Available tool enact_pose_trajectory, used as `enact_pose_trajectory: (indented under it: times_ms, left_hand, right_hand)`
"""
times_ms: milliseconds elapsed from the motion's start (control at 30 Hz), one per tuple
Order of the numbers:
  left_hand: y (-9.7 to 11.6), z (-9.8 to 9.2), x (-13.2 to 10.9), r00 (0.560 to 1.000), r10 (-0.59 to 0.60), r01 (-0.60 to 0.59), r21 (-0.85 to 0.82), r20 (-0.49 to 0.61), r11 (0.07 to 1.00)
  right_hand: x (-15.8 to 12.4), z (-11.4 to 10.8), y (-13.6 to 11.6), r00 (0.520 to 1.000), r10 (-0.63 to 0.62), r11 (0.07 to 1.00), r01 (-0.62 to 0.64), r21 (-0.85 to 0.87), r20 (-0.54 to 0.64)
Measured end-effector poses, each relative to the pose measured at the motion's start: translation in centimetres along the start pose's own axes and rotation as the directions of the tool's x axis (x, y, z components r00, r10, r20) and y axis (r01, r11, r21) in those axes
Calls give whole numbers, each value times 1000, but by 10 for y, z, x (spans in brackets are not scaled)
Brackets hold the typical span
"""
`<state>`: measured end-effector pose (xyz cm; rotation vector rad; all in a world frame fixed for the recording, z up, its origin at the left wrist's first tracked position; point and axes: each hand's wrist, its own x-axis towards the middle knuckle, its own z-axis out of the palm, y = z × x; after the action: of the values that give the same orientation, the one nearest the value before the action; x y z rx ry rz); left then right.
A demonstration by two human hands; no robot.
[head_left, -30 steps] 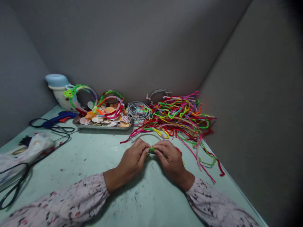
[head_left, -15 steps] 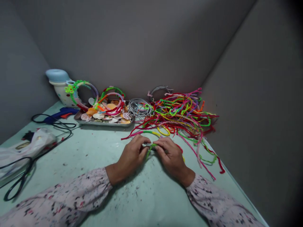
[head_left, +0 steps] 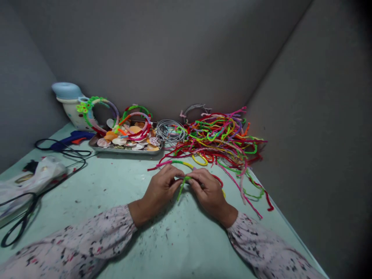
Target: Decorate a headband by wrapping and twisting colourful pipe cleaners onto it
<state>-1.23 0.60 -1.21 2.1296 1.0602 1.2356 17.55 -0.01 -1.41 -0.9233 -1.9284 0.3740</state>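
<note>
My left hand (head_left: pixel 161 190) and my right hand (head_left: pixel 207 190) meet at the middle of the pale green table (head_left: pixel 122 193), fingers pinched together on a green pipe cleaner (head_left: pixel 182 186). Its loose end hangs down between the two hands. A thin grey wire seems to run between the fingertips, but it is too small to be sure. Just beyond my hands lies a big pile of coloured pipe cleaners (head_left: pixel 221 139).
A metal tray (head_left: pixel 128 149) of seashells and wrapped hoops stands at the back. Coiled grey wire (head_left: pixel 170 131) lies beside it. A blue glue gun (head_left: pixel 71 138), a black cord, scissors (head_left: pixel 17 226) and a plastic bag (head_left: pixel 31 180) are at the left. Grey walls enclose the table.
The green pipe cleaner's free end has come out longer and now hangs lower between my hands. Both hands stay together in the same place.
</note>
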Motion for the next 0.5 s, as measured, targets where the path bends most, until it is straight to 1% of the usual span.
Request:
enact_pose_trajectory:
  times_ms: [300, 500]
  left_hand:
    - [0, -1, 1, 1000, 2, -2, 5, 3, 1000]
    - [-1, 0, 1, 1000, -21, 21, -4, 20, 1000]
  right_hand:
    - [0, -1, 0, 1000, -5, 1000, 5, 2, -1]
    - [-1, -1, 0, 1000, -7, 1000, 7, -9, -3]
